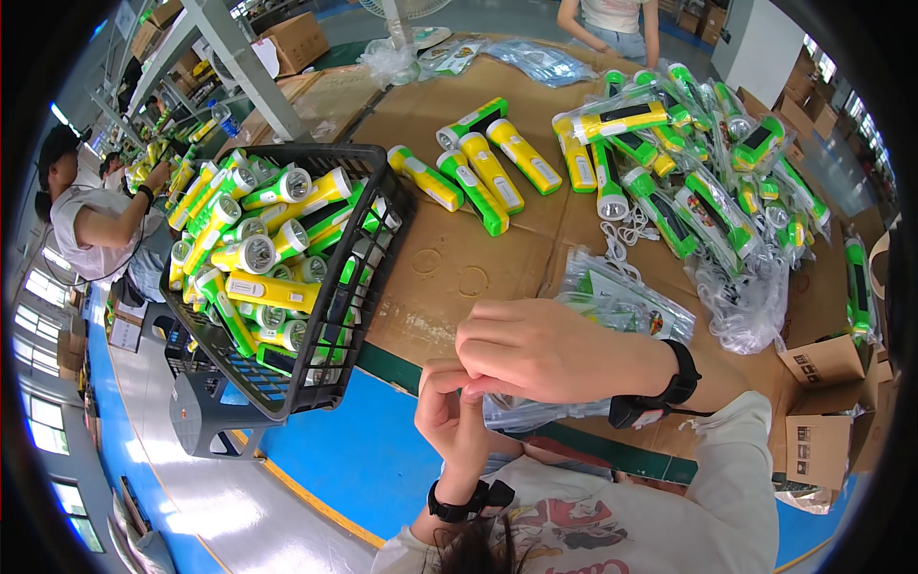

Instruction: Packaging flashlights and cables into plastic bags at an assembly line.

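My right hand (550,352) reaches in from the right above the table edge, its fingers bent and pressed together. Just below it, my left hand (449,413) is raised with thumb and index finger pinched. The fingertips of both hands meet; anything between them is hidden or too small to name. Clear plastic bags (626,292) with printed slips lie beyond and beneath my right hand. Further off on the cardboard-covered table are several loose yellow-and-green flashlights (490,172). White cables (626,234) lie beside a heap of bagged flashlights (712,215) at the right.
A black plastic basket (394,206) full of flashlights stands left, above a grey stool (206,421). An opened carton (818,450) is at the lower right. Flat plastic bags (540,62) lie at the far edge. One person (105,215) works at left, another (617,19) stands opposite.
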### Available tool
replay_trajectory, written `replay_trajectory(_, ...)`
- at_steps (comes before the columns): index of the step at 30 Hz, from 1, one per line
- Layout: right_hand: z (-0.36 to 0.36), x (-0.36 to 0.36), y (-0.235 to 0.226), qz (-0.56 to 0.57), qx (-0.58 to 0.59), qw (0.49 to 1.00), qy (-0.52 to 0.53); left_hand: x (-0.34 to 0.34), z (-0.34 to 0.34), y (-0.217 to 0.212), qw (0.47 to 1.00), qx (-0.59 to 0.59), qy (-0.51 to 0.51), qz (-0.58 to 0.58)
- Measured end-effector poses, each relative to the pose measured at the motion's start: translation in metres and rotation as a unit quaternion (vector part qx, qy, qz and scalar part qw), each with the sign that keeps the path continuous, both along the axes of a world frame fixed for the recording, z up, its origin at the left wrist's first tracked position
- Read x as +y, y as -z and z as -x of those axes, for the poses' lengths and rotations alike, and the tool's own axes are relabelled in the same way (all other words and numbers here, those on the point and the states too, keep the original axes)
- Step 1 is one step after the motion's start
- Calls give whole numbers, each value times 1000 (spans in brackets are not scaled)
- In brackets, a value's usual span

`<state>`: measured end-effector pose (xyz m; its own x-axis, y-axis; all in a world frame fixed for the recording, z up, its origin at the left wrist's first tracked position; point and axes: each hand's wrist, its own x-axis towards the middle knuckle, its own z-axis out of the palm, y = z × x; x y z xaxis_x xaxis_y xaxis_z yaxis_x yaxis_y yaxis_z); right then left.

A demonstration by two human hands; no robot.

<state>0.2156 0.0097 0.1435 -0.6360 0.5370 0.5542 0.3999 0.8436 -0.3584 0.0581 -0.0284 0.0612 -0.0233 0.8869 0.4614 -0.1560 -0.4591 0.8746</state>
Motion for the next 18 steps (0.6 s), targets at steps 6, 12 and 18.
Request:
replay_trajectory(6,-19,-19,4,-17,-101,993,64,3,0,-7,998,-23,27,51)
replay_trajectory(12,-80,-52,19,-2,-199,967,157,29,32,-10,994,-89,-36,42)
replay_trajectory(18,-113,-95,22,254,19,917,306,34,29,9,987,-24,26,157)
